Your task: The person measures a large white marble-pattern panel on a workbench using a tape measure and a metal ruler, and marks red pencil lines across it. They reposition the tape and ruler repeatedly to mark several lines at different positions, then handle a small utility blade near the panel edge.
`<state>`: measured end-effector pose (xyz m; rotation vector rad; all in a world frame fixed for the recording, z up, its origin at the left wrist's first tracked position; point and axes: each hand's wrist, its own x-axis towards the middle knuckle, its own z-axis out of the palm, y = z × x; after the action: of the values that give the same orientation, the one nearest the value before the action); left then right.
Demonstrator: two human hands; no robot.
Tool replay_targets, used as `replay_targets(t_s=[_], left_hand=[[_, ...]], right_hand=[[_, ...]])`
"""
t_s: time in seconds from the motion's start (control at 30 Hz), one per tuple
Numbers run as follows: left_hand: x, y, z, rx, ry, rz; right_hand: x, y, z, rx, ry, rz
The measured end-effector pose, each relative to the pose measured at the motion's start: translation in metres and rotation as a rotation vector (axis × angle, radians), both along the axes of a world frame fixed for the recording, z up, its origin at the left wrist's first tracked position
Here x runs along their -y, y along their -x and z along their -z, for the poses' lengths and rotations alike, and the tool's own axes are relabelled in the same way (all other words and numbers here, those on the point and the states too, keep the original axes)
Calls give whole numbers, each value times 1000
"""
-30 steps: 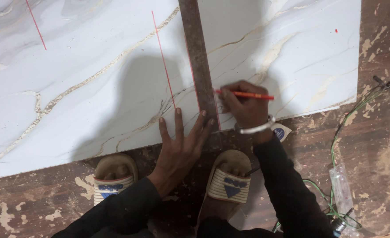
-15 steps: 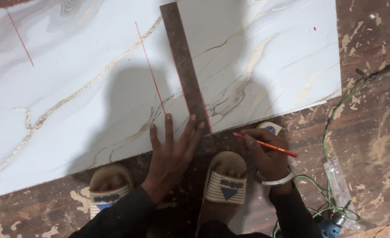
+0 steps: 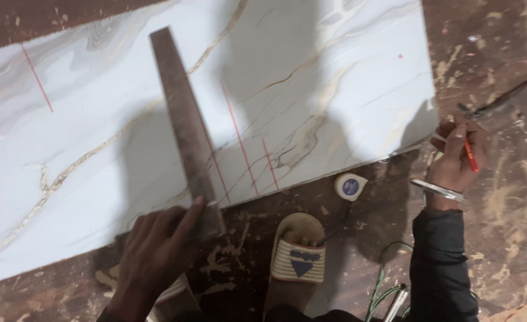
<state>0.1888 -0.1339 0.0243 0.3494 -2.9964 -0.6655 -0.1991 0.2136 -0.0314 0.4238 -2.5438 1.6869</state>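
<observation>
Now the left hand (image 3: 156, 250) has slid the steel ruler (image 3: 186, 128) leftward across the marble-patterned tile (image 3: 335, 89), fingers pressed on its near end; the right hand (image 3: 457, 158), withdrawn over the floor (image 3: 501, 250), stays closed around the red pencil (image 3: 470, 155), fresh red lines (image 3: 239, 140) exposed.

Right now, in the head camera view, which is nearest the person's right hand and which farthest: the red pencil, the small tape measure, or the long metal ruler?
From the right hand:
1. Red pencil, held in its fingers.
2. Tape measure, on the floor to its left, by the tile's edge.
3. Metal ruler, farthest left, lying on the marble tile.
</observation>
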Motion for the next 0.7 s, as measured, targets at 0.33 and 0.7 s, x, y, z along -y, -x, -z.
replay_targets(t_s=[0.33, 0.7], left_hand=[[-3, 34, -60, -335, -40, 86], [-15, 159, -127, -222, -312, 209]], right_hand=[[40, -80, -13, 76, 66, -51], [-2, -162, -72, 143, 116, 190]])
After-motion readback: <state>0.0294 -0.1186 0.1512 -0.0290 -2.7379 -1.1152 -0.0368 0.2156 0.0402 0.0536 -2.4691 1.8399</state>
